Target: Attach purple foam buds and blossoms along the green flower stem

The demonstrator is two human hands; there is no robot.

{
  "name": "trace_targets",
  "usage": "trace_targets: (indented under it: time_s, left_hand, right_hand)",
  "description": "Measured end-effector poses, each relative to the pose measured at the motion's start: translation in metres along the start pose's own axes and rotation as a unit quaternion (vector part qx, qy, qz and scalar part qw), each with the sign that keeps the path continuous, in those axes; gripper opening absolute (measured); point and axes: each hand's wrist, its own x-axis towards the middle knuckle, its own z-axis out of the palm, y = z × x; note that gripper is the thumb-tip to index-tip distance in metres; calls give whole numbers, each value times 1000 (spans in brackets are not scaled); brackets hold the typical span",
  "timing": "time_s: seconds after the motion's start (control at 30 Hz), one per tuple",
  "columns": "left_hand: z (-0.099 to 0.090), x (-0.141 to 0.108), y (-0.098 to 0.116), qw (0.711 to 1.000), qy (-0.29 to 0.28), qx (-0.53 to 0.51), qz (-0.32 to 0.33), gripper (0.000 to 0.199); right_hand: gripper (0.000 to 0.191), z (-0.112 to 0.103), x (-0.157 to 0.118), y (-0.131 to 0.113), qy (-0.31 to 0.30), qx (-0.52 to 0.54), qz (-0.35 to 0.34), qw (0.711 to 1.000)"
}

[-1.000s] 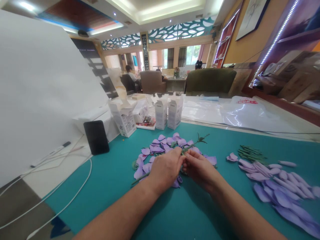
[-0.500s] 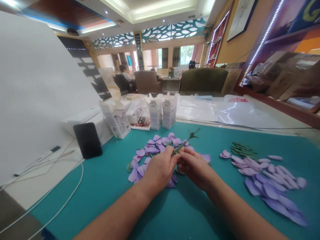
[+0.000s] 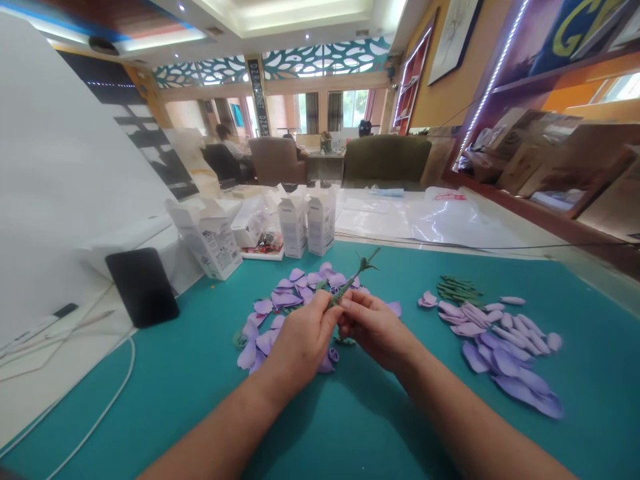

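A green artificial flower stem (image 3: 354,276) slants up and away from between my two hands, with small leaf-like points near its far end. My left hand (image 3: 306,328) is closed around its lower part. Close against it, my right hand (image 3: 376,325) pinches at the near end of the stem; the fingertips partly hide what they touch. Beneath and behind the hands lies a loose heap of purple petals (image 3: 295,288) with some green pieces among them. The petals directly under my hands are hidden.
At the right lie sorted lilac petals (image 3: 520,377) and a bundle of green stems (image 3: 457,290) on the green mat (image 3: 380,427). Open white boxes (image 3: 320,220) and a small tray (image 3: 263,247) stand behind. A black tablet-like object (image 3: 143,287) leans at left near white cables (image 3: 113,420).
The whole scene has shifted left as the head view turned right. Both hands keep their hold on the stem, with hardly any change in grip.
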Motion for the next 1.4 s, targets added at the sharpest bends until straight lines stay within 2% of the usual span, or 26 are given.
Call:
trace_targets:
  time_s: [0.13, 0.2, 0.27, 0.37, 0.47, 0.63, 0.7, 0.87, 1.1, 1.23, 1.3, 1.33, 1.4]
  left_hand:
    - [-4, -1, 2, 997, 20, -72, -6, 26]
    - [-7, -1, 1, 991, 23, -134, -22, 27]
    - [-9, 0, 0, 978, 23, -203, -44, 29]
    - [-10, 2, -1, 948, 16, -311, -65, 30]
    - [-8, 5, -1, 908, -2, -410, -90, 32]
    - [-1, 7, -3, 857, -27, -493, -148, 32]
    - [3, 8, -5, 849, -33, -504, -158, 32]
    - [7, 9, -9, 834, -41, -519, -182, 27]
    - [9, 12, -13, 821, -61, -528, -210, 26]
    - [11, 11, -13, 815, -76, -531, -220, 27]
    - [11, 11, -14, 812, -80, -534, -223, 27]
    - [12, 11, -14, 811, -80, -535, -224, 28]
    - [12, 11, -14, 809, -81, -535, -229, 30]
  right_hand:
    - [40, -11, -2, -22, 15, -155, -33, 987]
    - [36, -22, -2, -34, 44, -262, -56, 962]
    - [31, -35, -1, -42, 73, -367, -63, 925]
    - [24, -53, 2, -47, 85, -518, -57, 849]
    - [17, -67, 3, -48, 72, -659, -34, 748]
    - [21, -81, 0, -55, 78, -807, 102, 576]
    - [23, -84, -1, -56, 88, -827, 139, 538]
    - [22, -84, 0, -49, 83, -832, 162, 524]
    - [21, -80, 2, -39, 62, -831, 156, 531]
    - [18, -74, 2, -41, 78, -832, 138, 532]
    - [15, -68, 1, -44, 93, -817, 112, 558]
    - [12, -66, 1, -45, 99, -799, 92, 586]
    - [6, -60, 1, -45, 96, -732, 41, 673]
